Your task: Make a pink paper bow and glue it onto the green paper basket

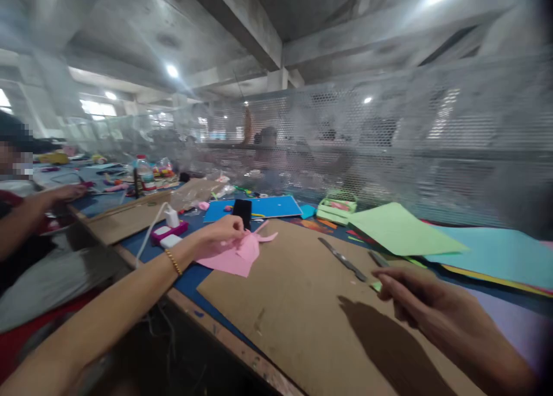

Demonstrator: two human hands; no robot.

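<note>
My left hand [222, 232] reaches over the left end of the brown board [298, 304], its fingers pinched on crumpled pink paper [246, 255] with thin strips sticking out to the right. My right hand [419, 301] hovers above the board's right side, fingers curled closed. A short grey tip [378, 259] shows just beyond those fingers; I cannot make out whether they hold it. Close to the right fingertips is a small green scrap [377, 286]. A slim dark knife [343, 260] lies on the board between the two hands.
Green paper [401, 232] and light blue sheets [488, 252] lie at the right. Behind the board are a blue panel [276, 207], a black phone [242, 211] and a green basket [337, 210]. A purple power strip [170, 232] is at left. Another person's hand [69, 193] is farther left.
</note>
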